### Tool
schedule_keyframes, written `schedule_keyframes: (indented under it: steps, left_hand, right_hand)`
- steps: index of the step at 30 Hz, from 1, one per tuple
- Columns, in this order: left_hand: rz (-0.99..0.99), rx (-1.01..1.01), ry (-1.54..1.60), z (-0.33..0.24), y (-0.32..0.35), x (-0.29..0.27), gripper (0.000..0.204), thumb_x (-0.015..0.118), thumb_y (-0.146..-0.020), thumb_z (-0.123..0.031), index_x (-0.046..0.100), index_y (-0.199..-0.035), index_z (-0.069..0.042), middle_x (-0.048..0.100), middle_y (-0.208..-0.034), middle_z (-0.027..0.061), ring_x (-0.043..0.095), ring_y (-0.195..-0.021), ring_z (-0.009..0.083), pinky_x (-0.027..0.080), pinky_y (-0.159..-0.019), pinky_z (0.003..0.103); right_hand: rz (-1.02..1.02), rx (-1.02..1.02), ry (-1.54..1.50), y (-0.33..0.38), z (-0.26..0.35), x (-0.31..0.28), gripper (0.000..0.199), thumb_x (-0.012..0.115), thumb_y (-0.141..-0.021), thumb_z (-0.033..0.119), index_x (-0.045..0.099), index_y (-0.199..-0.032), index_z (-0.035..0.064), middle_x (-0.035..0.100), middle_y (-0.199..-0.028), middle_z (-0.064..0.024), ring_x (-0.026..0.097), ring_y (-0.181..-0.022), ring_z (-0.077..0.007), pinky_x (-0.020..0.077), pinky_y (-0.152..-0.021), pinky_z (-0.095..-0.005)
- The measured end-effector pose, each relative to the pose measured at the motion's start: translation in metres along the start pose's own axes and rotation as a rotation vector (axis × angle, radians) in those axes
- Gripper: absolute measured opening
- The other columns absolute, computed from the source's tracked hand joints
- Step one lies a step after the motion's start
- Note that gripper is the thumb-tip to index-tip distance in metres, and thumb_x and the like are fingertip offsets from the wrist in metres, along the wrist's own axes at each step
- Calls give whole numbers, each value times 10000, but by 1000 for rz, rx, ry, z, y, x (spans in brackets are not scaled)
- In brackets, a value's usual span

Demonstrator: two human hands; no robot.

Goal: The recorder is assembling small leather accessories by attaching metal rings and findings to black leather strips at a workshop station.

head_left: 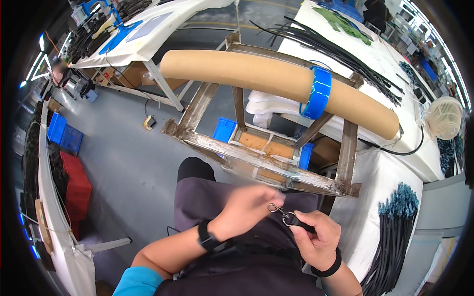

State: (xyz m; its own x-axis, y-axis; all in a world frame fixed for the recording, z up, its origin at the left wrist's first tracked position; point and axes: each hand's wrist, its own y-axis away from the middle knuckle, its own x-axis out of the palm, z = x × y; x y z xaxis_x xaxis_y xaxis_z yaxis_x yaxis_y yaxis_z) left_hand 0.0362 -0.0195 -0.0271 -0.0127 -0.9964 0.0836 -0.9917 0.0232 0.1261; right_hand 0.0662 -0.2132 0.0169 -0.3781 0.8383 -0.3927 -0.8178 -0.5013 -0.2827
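Note:
Over my lap, my right hand (318, 238) is closed, thumb and fingers pinching a short black strap end (305, 225). A metal ring sits at the end of that strap, and a silver snap hook (277, 209) hangs from it toward my left hand. My left hand (249, 207) is just left of the hook; its fingers are smeared by motion, so I cannot tell whether they touch it. Beyond my hands, a brown cardboard tube (237, 69) lies across a worn metal frame (256, 155). Around the tube is a roll of blue tape (320, 92).
On the right-hand table, a bundle of black straps with teal, frayed-looking ends (399, 212) hangs over the edge. Long black strips (340, 52) lie on the white table beyond, near a white fan (443, 118). Blue bins (64, 132) and a red bin (74, 187) stand left.

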Motion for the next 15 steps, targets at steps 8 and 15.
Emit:
schedule_keyframes:
  steps: [8,15]
  left_hand:
    - [138,-210,321,-30,53,-7,150,618,-873,4,604,-1021,29,652,-959,65,625,-900,105,496,-782,228]
    - [63,33,-126,-50,60,-10,239,690,-801,24,600,-1021,0,687,-931,88,672,-896,148,532,-785,272]
  right_hand:
    - [93,-209,139,-15,0,15,307,706,-691,-25,629,-988,-22,624,-742,-126,602,-582,-234,483,-521,-299]
    - [116,-193,120,-11,1,20,312,704,-687,-23,626,-989,-25,615,-735,-121,594,-571,-244,481,-515,-312]
